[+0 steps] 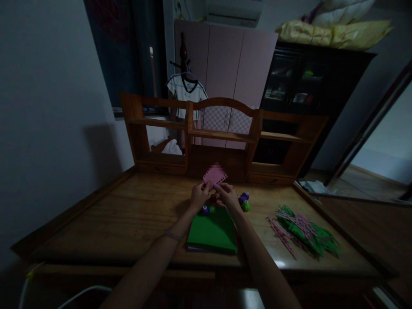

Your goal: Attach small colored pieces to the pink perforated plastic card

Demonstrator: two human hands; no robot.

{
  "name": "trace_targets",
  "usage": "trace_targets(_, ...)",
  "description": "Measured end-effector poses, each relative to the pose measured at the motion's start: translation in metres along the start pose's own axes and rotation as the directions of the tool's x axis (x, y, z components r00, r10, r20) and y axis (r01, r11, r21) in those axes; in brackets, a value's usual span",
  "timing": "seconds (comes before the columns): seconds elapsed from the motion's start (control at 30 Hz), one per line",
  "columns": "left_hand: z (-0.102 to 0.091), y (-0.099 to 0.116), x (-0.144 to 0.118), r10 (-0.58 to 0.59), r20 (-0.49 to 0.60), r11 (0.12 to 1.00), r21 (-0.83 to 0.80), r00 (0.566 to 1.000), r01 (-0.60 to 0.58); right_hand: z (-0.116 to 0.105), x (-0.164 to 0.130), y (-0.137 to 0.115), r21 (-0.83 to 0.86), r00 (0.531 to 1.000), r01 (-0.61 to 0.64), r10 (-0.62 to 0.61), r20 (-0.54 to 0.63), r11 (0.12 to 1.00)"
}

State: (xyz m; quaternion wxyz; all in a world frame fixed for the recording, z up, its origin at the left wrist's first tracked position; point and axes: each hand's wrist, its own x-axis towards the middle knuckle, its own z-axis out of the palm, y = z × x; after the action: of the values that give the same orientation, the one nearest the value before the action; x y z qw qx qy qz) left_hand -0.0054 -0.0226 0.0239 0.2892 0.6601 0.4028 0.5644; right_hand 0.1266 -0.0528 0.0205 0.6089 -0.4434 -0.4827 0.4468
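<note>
While pinching pink hole-edged card (214,176) between fingers of left hand (200,195), found it projecting forward, beyond nearby right hand (229,195), with grip there indeterminable.

A wooden shelf unit (222,136) with an arched middle stands along the far edge of the wooden desk (138,210), a low drawer at either end. Behind it, a white shirt (189,88) with a dark V-neck hangs from a dark coat stand (183,49), in front of a pink wardrobe (222,60) with checkered lower panels. An air conditioner (234,16) is mounted above. To the right, yellow bundles (360,34) lie on a black cabinet (341,77) with glass doors; a white cable (86,288) curves at lower left.
</note>
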Motion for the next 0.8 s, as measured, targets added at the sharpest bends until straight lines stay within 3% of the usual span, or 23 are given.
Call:
trace_targets(0.27,-0.003,0.003,-0.001,-0.018,-0.005,1.0,-0.026,1.0,0.018,0.004,-0.001,-0.002,0.003,0.996,0.091,-0.091,0.02,0.996)
trace_targets(0.5,-0.001,-0.003,0.0,0.119,0.063,0.966,0.225,0.991,-0.13,0.004,0.001,-0.002,0.003,0.996,0.077,-0.077,-0.049,0.997)
trace_targets(0.8,0.001,-0.006,0.004,0.069,0.067,0.991,0.107,0.995,-0.076,0.004,-0.002,-0.005,0.051,0.994,0.106,-0.104,-0.046,0.993)
